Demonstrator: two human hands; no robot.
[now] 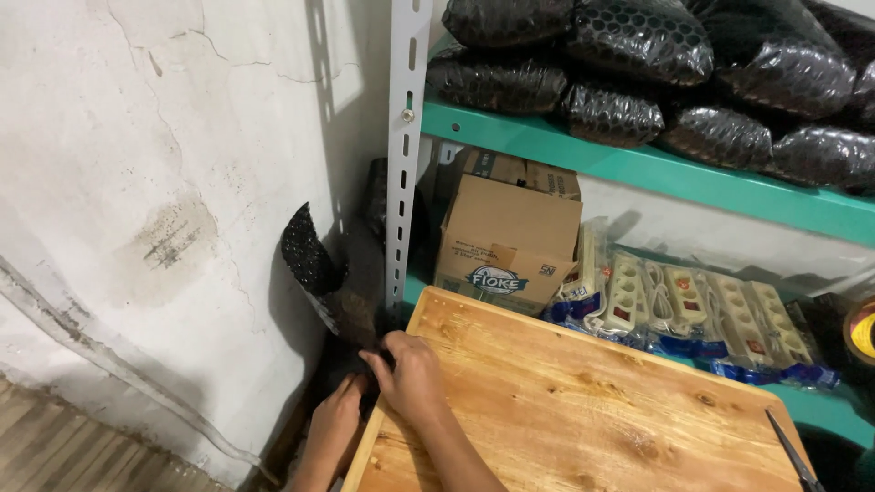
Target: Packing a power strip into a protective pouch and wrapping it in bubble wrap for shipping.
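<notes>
A cracked, stained wall [137, 182] fills the left half of the frame. On the right stands a rack with green shelves [638, 164] and a pale slotted post [401, 155]. The top shelf, upper right, is piled with black bubble-wrap parcels [638, 82]. Below it, at centre, sits a cardboard box [506, 241], and to its right lie packaged white power strips [693, 310]. A wooden board [583, 401] covers the lower centre and right, with scissors [793, 456] at its far right corner.

At lower centre, in the dark gap between wall and board, a sheet of black bubble wrap [305, 251] rises, its top curling toward the wall. Both hands reach into that gap at the board's left corner. The right hand [415, 374] rests over the board's edge, fingers curled down onto the wrap; whether they pinch it cannot be told. The left hand [337, 424] sits lower, just beside it, fingers pushed into the dark wrap, grip hidden
</notes>
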